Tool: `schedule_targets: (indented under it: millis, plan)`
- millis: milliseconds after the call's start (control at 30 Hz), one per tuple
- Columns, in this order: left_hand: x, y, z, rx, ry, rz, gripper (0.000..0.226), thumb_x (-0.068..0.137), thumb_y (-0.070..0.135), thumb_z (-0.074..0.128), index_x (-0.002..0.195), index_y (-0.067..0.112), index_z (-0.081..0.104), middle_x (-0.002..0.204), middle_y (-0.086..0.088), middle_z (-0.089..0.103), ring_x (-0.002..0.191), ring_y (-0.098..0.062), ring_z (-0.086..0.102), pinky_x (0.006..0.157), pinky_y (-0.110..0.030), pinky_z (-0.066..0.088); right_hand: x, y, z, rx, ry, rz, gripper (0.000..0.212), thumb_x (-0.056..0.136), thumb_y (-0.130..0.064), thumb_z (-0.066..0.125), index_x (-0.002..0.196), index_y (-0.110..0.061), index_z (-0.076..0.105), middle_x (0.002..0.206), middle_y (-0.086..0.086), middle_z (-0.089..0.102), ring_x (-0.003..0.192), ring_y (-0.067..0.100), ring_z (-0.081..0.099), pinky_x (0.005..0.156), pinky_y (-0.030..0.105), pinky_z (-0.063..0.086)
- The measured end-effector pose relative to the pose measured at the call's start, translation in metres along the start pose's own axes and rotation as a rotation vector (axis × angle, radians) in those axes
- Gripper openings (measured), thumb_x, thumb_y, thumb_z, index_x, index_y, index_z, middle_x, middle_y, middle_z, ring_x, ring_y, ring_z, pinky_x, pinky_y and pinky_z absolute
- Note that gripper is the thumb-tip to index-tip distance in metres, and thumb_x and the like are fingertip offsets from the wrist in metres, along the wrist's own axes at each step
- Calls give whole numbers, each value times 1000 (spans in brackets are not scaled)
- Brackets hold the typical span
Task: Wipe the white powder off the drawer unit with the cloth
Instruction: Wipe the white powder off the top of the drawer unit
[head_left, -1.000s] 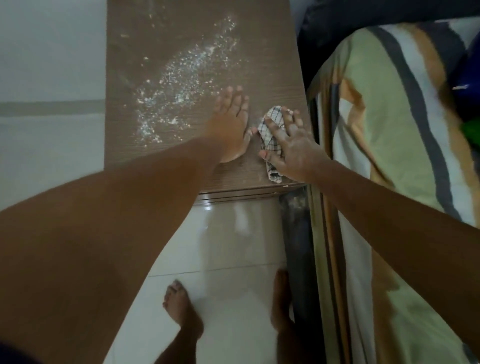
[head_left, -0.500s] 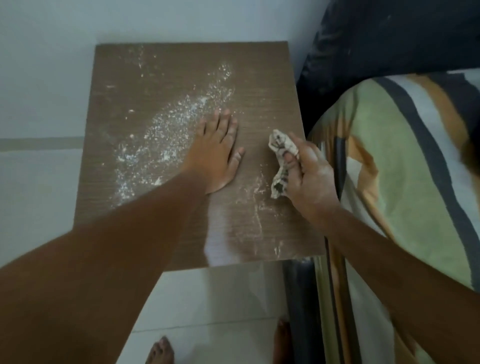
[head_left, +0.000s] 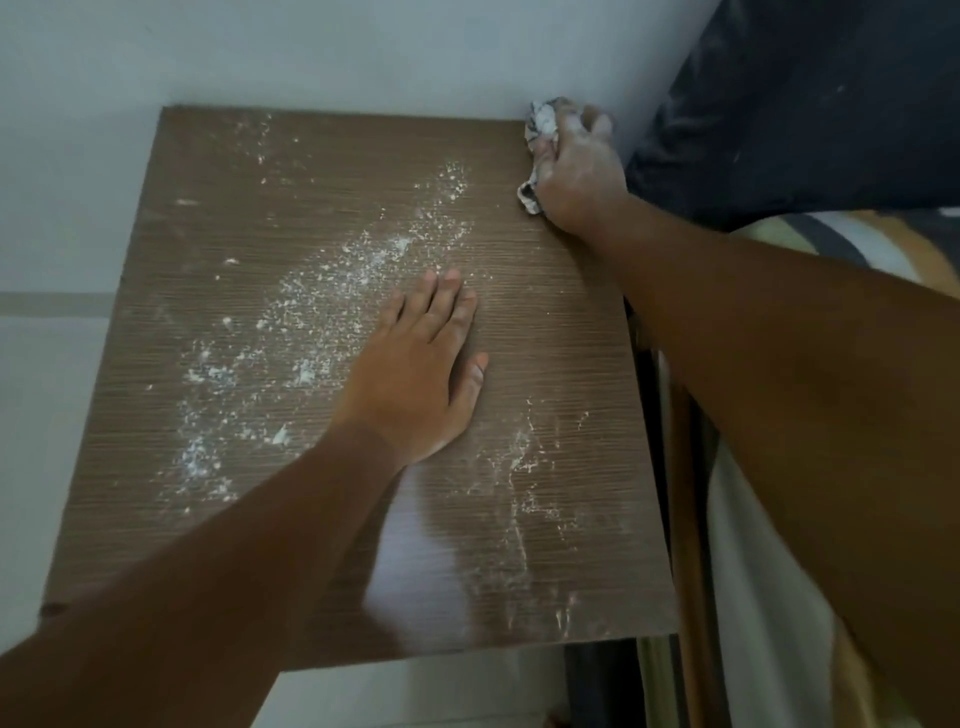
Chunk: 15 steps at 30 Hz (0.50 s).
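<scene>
Drawer unit (head_left: 545, 322), seen from above: brown wood-grain top, flat. White powder (head_left: 311, 322) lies scattered in a diagonal band across the unit's left and centre, with thinner streaks near its front right corner. Cloth (head_left: 540, 130), crumpled and powder-dusted, sits at the unit's far right corner.

No readable text, labels or numbers anywhere.
</scene>
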<state>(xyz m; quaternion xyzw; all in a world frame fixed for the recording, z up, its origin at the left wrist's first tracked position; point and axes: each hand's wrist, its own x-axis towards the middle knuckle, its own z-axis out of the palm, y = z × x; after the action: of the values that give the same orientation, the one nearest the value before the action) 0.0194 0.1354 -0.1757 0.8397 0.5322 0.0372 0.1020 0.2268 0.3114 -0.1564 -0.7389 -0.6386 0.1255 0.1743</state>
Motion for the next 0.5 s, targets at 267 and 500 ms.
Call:
schedule_targets:
  millis: [267, 500]
  plan:
    - [0, 0, 0, 35, -9, 11, 67, 105, 49, 21, 160, 13, 12, 169, -6, 4, 157, -22, -1, 128, -42, 4, -12, 12, 3, -99, -98, -233, 49, 104, -43, 38, 151, -28, 38, 160, 13, 30, 149, 32, 26, 125, 42, 19]
    - [-1, 1, -3, 12, 7, 17, 64, 105, 46, 23, 159, 13, 16, 168, -6, 10, 156, -23, 3, 128, -41, 4, -64, 14, 0, -112, -154, -355, 46, 104, -41, 41, 149, -31, 41, 162, 9, 31, 151, 32, 21, 125, 44, 14]
